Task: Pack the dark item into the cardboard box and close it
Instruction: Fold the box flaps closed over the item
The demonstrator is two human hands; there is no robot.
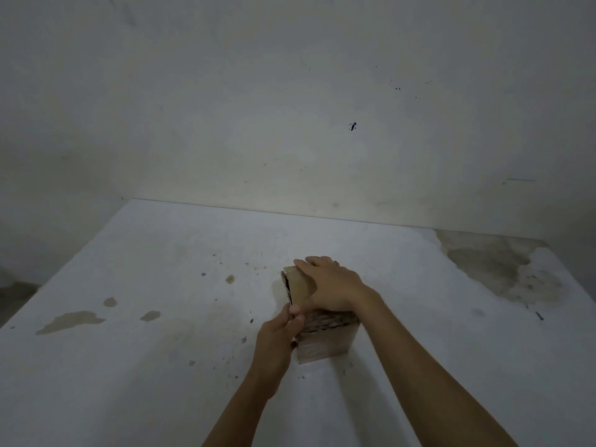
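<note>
A: The cardboard box (325, 341) is stood upright on the tabletop (161, 366), gripped between both hands. Why is it pinched at its near corner?

B: The left hand (280, 333) is curled shut there, fingers pressed to the edge, probably so the box is steadied.

A: And beyond that hand?

B: The right hand (329, 287) is spread flat on a top flap (300, 283), pressing it down. A dark sliver shows beneath the flap, seemingly the dark item (288, 290) inside.
</note>
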